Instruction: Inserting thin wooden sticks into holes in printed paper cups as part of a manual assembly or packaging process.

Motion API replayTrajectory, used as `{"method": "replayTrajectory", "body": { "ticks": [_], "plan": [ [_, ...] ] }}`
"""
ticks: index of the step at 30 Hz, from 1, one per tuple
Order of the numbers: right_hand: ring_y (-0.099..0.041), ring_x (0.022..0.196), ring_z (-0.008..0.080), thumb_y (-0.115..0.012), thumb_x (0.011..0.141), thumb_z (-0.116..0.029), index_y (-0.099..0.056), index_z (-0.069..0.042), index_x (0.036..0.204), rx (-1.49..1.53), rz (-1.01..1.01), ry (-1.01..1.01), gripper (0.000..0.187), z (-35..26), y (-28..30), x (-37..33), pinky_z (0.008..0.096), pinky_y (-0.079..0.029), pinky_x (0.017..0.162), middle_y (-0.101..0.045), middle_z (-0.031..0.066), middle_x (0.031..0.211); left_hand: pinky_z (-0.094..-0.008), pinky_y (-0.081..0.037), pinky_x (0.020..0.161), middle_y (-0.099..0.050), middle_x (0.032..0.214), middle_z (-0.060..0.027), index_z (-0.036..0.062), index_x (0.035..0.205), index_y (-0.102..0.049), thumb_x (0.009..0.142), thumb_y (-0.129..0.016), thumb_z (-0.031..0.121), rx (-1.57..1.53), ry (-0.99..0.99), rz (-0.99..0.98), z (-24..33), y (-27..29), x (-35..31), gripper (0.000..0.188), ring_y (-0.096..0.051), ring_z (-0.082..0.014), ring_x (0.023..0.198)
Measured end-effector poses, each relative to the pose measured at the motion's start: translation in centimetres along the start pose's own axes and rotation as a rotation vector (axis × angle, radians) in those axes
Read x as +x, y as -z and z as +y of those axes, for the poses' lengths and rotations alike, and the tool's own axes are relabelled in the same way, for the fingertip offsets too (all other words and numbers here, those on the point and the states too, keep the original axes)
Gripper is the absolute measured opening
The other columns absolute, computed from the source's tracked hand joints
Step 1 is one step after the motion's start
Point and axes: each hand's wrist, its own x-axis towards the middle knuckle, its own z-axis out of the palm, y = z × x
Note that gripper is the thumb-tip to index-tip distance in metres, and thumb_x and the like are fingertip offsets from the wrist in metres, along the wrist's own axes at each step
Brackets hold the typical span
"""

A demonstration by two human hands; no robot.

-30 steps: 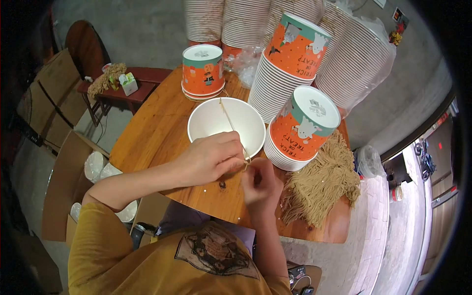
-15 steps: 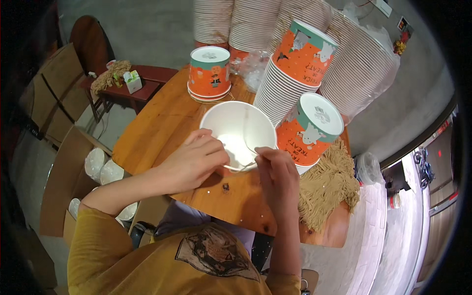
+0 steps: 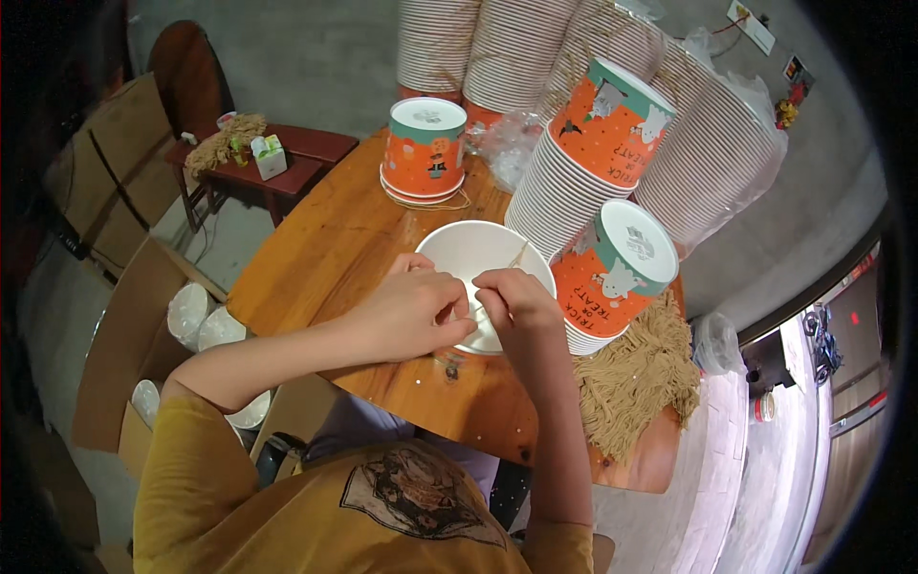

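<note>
A white-lined paper bucket (image 3: 469, 244) stands on the wooden table in front of me, its mouth facing up. My left hand (image 3: 413, 304) lies over its near-left rim with curled fingers, thumb and forefinger close to the right fingertips. Over the near-right part of the mouth, my right hand (image 3: 521, 298) pinches a thin tan cord (image 3: 519, 254), whose strand shows above the knuckles against the inner wall. The fingers hide where the cord runs lower down, and whether the left fingertips touch it cannot be seen.
Upturned orange-and-green buckets (image 3: 612, 282) are stacked at the right, beside a bundle of tan cords (image 3: 631, 383). Another short stack (image 3: 426, 148) stands at the back left. Tall nested stacks (image 3: 717, 143) line the far side. A cardboard box (image 3: 124, 335) at lower left holds white buckets.
My right hand has moved up and inward over the mouth, closer to the left. The left thumb and forefinger have shifted toward it. The whole view has shifted slightly.
</note>
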Motion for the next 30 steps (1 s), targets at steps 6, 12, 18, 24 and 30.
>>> {"method": "replayTrajectory", "body": {
  "ticks": [6, 12, 18, 24, 30],
  "plan": [
    [-0.062, 0.084, 0.0294, -0.065, 0.084, -0.003, -0.063, -0.002, 0.094, 0.002, -0.059, -0.002, 0.010, 0.0, 0.1, 0.2, 0.0360, -0.049, 0.075, -0.064, 0.0119, 0.087, -0.0389, -0.030, 0.098, -0.055, 0.077, -0.0033, 0.0089, 0.075, -0.054, 0.083, -0.062, 0.017, 0.055, 0.058, 0.051, -0.5, -1.5, 0.2, 0.014, -0.054, -0.0217, 0.081],
    [-0.057, 0.080, 0.0329, -0.058, 0.085, -0.004, -0.058, -0.003, 0.089, -0.097, -0.118, 0.094, 0.004, 1.3, 0.7, 1.1, 0.0405, -0.047, 0.071, -0.059, 0.0134, 0.082, -0.0393, -0.033, 0.093, -0.055, 0.077, -0.0086, 0.0063, 0.071, -0.053, 0.080, -0.057, 0.018, 0.069, 0.003, 0.017, -0.4, -0.3, -0.3, 0.015, -0.055, -0.0260, 0.084],
    [-0.057, 0.079, 0.0336, -0.057, 0.086, -0.005, -0.055, -0.003, 0.087, -0.050, -0.149, 0.122, 0.003, 2.2, 0.6, 1.3, 0.0428, -0.046, 0.069, -0.057, 0.0142, 0.079, -0.0402, -0.034, 0.092, -0.054, 0.081, -0.0092, 0.0071, 0.080, -0.052, 0.078, -0.059, 0.013, -0.073, -0.129, -0.067, -0.6, 1.1, -1.2, 0.009, -0.052, -0.0284, 0.086],
    [-0.057, 0.078, 0.0334, -0.057, 0.086, -0.005, -0.055, -0.003, 0.087, -0.080, -0.107, 0.200, 0.003, 2.1, 0.4, 1.3, 0.0426, -0.046, 0.070, -0.056, 0.0138, 0.077, -0.0401, -0.041, 0.086, -0.050, 0.088, -0.0105, 0.0053, 0.092, -0.051, 0.078, -0.064, 0.007, -0.060, -0.232, -0.008, -0.8, 0.2, -1.7, 0.019, -0.050, -0.0314, 0.093],
    [-0.058, 0.076, 0.0328, -0.057, 0.086, -0.005, -0.055, -0.003, 0.087, -0.131, -0.068, 0.207, 0.002, 2.0, 0.3, 1.3, 0.0418, -0.047, 0.066, -0.057, 0.0135, 0.078, -0.0433, -0.043, 0.083, -0.050, 0.089, -0.0131, 0.0036, 0.090, -0.051, 0.077, -0.062, 0.005, -0.047, -0.292, -0.040, -1.0, 0.2, -1.5, 0.017, -0.051, -0.0340, 0.090]
  ]
}}
